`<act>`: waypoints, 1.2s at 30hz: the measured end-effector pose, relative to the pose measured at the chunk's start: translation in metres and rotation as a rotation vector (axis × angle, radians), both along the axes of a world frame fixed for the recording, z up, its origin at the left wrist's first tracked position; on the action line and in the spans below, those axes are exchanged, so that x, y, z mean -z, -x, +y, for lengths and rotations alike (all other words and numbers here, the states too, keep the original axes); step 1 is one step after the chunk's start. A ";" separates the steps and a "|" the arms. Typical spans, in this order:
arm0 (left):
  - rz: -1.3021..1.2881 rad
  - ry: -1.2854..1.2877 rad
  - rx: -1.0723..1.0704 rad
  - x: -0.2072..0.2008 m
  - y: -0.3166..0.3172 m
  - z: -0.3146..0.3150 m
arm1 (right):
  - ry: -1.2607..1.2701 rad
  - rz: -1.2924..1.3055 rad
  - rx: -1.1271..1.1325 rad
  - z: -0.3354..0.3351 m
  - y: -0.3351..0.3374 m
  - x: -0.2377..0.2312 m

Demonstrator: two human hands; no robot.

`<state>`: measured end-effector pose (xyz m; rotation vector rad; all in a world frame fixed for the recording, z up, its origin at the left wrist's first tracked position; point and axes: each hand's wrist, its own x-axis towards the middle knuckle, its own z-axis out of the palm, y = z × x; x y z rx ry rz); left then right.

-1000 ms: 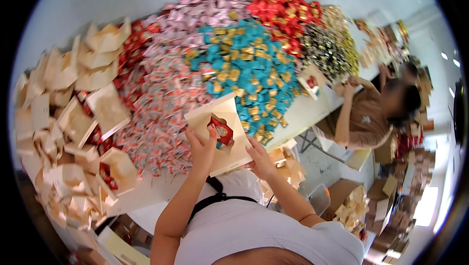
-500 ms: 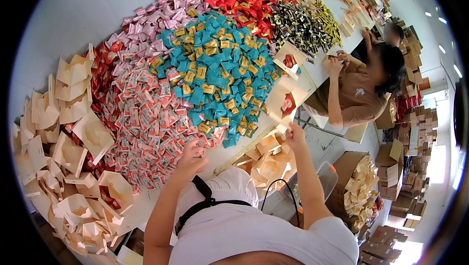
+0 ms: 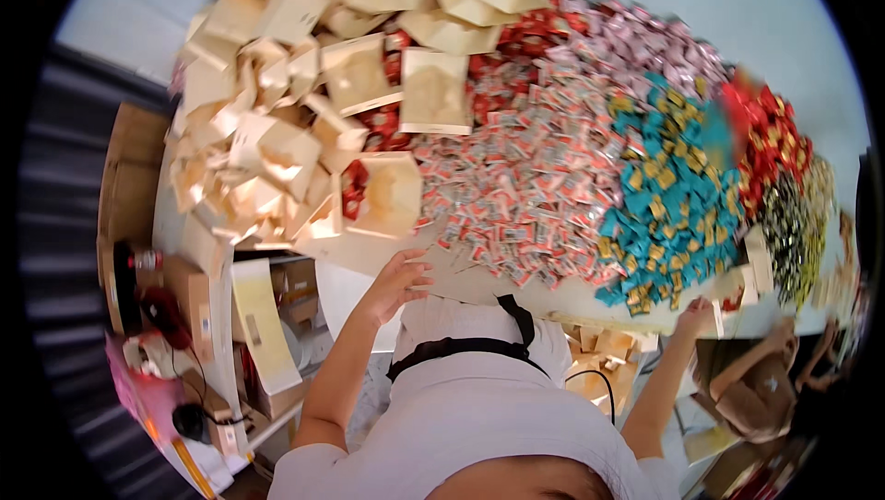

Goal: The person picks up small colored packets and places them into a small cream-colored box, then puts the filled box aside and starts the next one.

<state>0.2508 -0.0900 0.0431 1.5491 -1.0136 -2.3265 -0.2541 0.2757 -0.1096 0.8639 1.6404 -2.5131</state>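
Observation:
My left hand (image 3: 402, 284) hovers at the table's near edge, fingers spread and nothing in them. Close to it are an open cream paper box (image 3: 398, 194) with red packets (image 3: 354, 188) inside and a heap of small white-and-red packets (image 3: 525, 196). Farther right, my right hand (image 3: 698, 317) is closed on the near edge of a cream paper box (image 3: 730, 290) holding something red. Its fingertips are small and blurred. Beyond that box lies a pile of teal packets with gold labels (image 3: 678, 214).
Many open cream boxes (image 3: 277, 145) crowd the table's left side. Pink packets (image 3: 659, 44), red packets (image 3: 770, 131) and dark packets (image 3: 784, 223) are heaped toward the far right. A co-worker (image 3: 756, 394) is at the right. Shelving with cartons (image 3: 189, 302) stands at left.
My view has swung left, so the heaps sit farther right and the left-side boxes and shelving show more. My left hand is now nearer the open boxes; my right stays by the paper box.

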 end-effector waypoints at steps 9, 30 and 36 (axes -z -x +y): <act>0.091 -0.116 -0.389 0.013 -0.069 0.032 | -0.516 1.054 -1.566 -0.380 -0.284 -0.090; -0.128 0.535 0.245 -0.014 -0.089 -0.061 | -0.255 0.888 -1.815 -0.382 -0.365 -0.143; -0.033 0.095 -0.191 0.010 -0.113 -0.028 | -0.176 0.642 -2.127 -0.435 -0.348 -0.096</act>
